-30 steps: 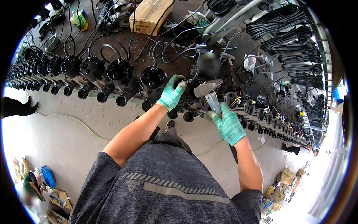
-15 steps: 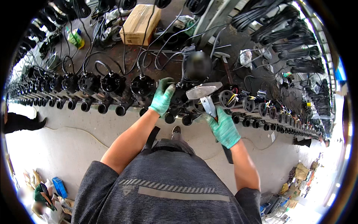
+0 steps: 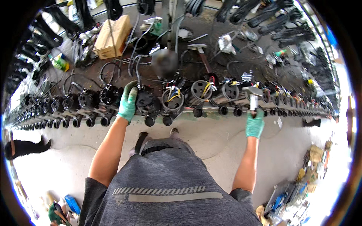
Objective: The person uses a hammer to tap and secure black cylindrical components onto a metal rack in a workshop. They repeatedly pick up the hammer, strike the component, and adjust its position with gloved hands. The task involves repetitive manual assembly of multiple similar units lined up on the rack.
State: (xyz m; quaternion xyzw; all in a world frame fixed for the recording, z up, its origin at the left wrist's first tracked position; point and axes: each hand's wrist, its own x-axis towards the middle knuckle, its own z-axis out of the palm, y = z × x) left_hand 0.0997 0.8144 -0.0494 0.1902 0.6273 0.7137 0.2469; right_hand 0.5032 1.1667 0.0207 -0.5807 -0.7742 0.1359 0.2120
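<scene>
My right hand [image 3: 255,126], in a green glove, is wrapped round the handle of a hammer [image 3: 253,92]. Its metal head points away from me, over the row of housings at the right. My left hand [image 3: 128,102], gloved alike, reaches up between two black cylindrical housings. Its fingers are stretched out along the left side of a closed black housing [image 3: 148,101] with a cable rising from its top. Just right of that stands an open housing [image 3: 173,100] with white and yellow wires, then another open housing [image 3: 201,90] with yellow wires.
The long row of housings runs along the near edge of a dark bench [image 3: 158,84]. A second hammer [image 3: 200,52], a cardboard box [image 3: 113,37] and loose cables lie behind it. Black cable bundles [image 3: 294,34] hang overhead. Another person's leg [image 3: 26,148] shows at the left.
My view and body have shifted right along the row. The hammer in my right hand has swung out to the right and lower. My left hand is now beside another housing.
</scene>
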